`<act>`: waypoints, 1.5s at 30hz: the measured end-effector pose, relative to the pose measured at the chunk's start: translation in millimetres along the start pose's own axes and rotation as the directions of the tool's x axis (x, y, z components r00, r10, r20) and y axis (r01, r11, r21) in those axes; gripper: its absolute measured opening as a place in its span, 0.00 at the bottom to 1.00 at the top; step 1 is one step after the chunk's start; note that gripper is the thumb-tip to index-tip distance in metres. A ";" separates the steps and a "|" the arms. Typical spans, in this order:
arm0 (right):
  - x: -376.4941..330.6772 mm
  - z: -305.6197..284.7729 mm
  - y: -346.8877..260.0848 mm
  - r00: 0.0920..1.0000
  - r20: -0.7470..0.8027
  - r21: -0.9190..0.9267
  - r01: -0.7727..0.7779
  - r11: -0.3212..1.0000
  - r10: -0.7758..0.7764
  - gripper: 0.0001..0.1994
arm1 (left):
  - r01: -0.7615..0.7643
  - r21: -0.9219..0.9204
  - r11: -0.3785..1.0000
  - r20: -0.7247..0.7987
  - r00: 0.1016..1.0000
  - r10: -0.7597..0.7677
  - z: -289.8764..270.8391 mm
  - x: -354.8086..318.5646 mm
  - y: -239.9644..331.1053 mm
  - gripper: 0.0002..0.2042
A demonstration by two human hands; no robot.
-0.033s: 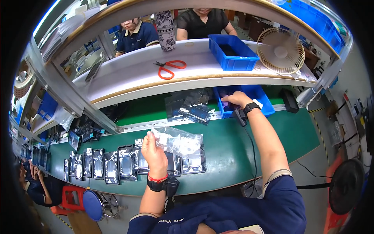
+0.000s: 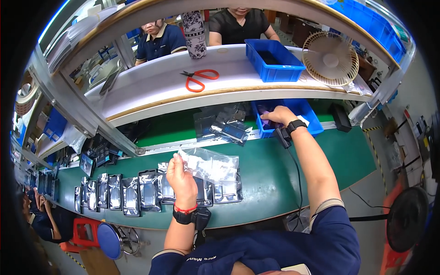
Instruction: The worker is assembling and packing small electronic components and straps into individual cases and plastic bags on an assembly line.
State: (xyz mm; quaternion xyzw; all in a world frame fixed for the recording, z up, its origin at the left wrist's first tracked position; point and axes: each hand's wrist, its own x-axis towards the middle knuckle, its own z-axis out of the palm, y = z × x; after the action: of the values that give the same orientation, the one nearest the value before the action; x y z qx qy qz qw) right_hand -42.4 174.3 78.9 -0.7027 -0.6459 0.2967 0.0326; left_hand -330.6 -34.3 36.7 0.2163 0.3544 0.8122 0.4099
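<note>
My left hand [image 2: 182, 181] is closed on the edge of a clear plastic bag [image 2: 213, 166], which spreads to the right above the bench. Below the bag lie flat dark trays in clear wrapping, among them one tray [image 2: 227, 192] partly covered by it. My right hand [image 2: 280, 117] reaches into a blue bin [image 2: 314, 130] under the shelf. Its fingers are bent down at the bin's left side, against something purple [image 2: 265, 120] whose kind I cannot make out. A pale piece [image 2: 302, 122] shows beside that wrist.
Wrapped trays [image 2: 131, 197] line the green bench. Silvery bags [image 2: 229, 126] lie behind. On the shelf are red-handled scissors [image 2: 197, 80], a patterned bottle [image 2: 195, 36], another blue bin [image 2: 275, 73] and a fan [image 2: 331, 59]. A black cable [image 2: 298, 178] hangs beside my right forearm. Two people sit opposite.
</note>
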 end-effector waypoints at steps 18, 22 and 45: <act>-168.1 52.1 44.5 0.673 -0.490 0.612 0.718 0.331 -0.554 0.15 | 0.080 0.085 0.993 0.221 0.970 -0.097 36.7 -42.0 -21.2 0.10; -226.3 105.5 72.6 0.688 -0.370 0.608 0.687 0.398 -0.624 0.10 | 0.531 0.114 0.839 0.541 0.676 -0.501 60.5 -103.7 -50.2 0.09; -64.3 175.6 432.5 0.632 -0.301 0.933 0.351 0.083 0.714 0.15 | -0.654 0.721 -0.230 0.461 0.700 -0.545 -10.2 -59.7 -37.3 0.24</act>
State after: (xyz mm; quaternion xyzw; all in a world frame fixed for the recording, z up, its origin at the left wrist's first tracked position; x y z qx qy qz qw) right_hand 261.9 -15.3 -226.8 -0.6259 -0.0847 0.3312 0.7010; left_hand -283.9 -71.8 -1.7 0.7571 0.6392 0.0592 0.1212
